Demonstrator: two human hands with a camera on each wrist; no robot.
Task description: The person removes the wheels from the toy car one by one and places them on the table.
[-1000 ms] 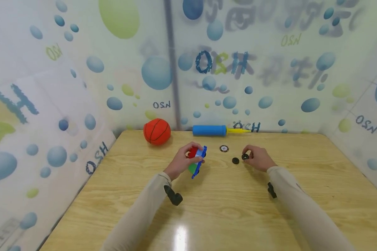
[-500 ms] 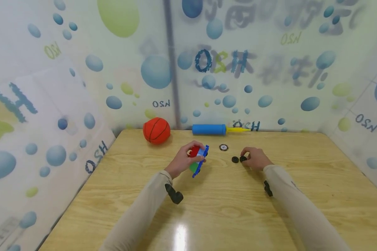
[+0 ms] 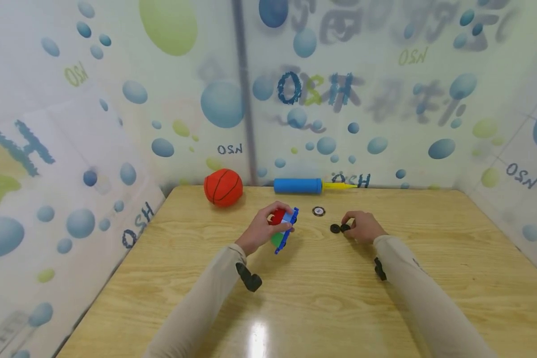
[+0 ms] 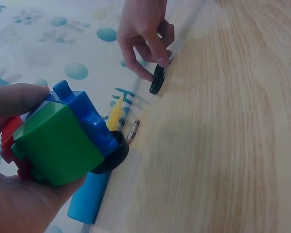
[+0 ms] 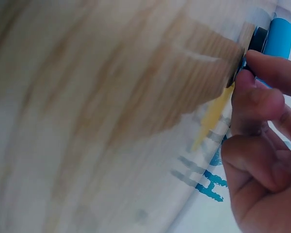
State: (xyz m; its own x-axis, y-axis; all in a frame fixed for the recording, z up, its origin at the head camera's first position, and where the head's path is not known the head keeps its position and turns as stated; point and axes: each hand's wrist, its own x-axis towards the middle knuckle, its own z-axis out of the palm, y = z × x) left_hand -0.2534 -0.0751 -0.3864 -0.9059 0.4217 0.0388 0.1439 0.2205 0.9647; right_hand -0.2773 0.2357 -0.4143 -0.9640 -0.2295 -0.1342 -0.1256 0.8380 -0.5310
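My left hand point(image 3: 260, 231) holds a toy car point(image 4: 63, 145) of red, green and light blue blocks on a blue base. It is tilted on its side above the table, and a black wheel point(image 4: 111, 154) shows under the base in the left wrist view. Farther right, my right hand point(image 3: 363, 227) pinches a small black toy wheel point(image 3: 345, 228) low at the tabletop between thumb and fingertips. A second black wheel point(image 3: 335, 228) lies flat right beside it. In the right wrist view my fingers hide most of the pinched wheel.
A round chip with a pale centre point(image 3: 319, 211) lies behind the wheels. At the table's back edge are a red ball point(image 3: 223, 188) and a blue hand pump point(image 3: 298, 186) with a yellow nozzle point(image 3: 337, 186). Printed walls enclose the wooden table point(image 3: 313, 298).
My right hand has moved slightly left and lowered its wheel, from raised and tilted to down beside the other wheel. My left hand with the toy car has shifted slightly right.
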